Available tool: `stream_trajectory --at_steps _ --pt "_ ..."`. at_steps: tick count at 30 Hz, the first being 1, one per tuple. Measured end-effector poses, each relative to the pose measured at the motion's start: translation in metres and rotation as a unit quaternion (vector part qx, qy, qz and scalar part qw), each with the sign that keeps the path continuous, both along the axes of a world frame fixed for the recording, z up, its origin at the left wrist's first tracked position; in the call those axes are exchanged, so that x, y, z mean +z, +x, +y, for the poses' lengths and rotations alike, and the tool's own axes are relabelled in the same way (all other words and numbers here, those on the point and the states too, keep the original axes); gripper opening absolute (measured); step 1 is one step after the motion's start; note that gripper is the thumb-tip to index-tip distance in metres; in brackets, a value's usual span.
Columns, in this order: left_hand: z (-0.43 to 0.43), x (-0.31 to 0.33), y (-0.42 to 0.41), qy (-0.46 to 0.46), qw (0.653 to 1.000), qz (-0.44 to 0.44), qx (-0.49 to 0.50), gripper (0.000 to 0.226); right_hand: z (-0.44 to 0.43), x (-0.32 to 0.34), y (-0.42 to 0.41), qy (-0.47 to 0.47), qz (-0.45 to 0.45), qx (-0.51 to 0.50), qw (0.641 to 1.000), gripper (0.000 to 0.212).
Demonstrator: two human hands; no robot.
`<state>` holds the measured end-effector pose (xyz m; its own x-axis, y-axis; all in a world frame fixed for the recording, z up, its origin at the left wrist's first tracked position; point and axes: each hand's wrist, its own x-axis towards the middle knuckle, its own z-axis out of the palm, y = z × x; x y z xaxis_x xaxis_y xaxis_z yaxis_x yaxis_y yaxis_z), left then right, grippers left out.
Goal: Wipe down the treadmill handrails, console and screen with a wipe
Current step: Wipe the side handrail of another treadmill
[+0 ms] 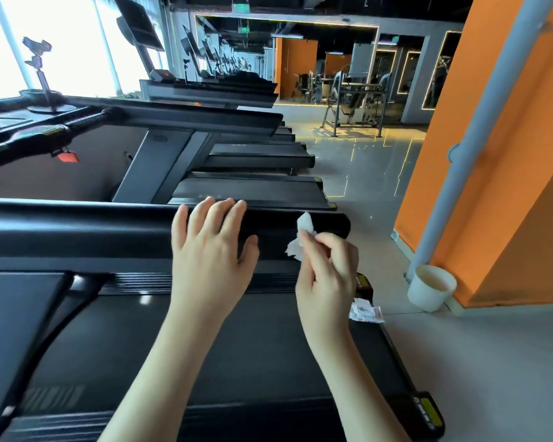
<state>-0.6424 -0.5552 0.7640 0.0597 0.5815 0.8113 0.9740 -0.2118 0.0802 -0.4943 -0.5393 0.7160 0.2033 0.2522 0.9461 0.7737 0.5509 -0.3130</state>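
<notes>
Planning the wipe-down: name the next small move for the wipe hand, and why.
Probably press the wipe flat onto the handrail: the right hand pinches it bunched at the rail's end, while the left hand rests open on the rail.

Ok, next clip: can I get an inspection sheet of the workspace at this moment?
Surface: black handrail runs across the view, belt below it.
Job's things: white wipe, crumpled, against the handrail near its end.
Clutter: wrapper on the treadmill's side rail; white cup on the floor by the orange wall.
Grippers: left hand rests on the handrail, fingers spread; right hand pinches the wipe.
Cables: nothing seen.
Surroundings: row of treadmills, gym machines behind.
</notes>
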Motion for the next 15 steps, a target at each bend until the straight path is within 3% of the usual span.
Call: stream_trajectory --at_steps 6,12,15 --pt "0.007 -0.006 0.019 0.000 1.000 0.000 -0.010 0.045 0.017 0.051 0.020 -0.105 0.004 -0.098 0.990 0.035" --pt "0.013 -0.011 0.021 0.032 0.999 -0.022 -0.017 0.042 0.017 0.055 0.018 -0.129 -0.067 -0.035 0.989 0.028" --pt "0.015 -0.012 0.021 0.034 0.999 -0.030 -0.022 0.043 0.034 0.064 0.034 -0.174 -0.042 -0.055 0.982 0.028"
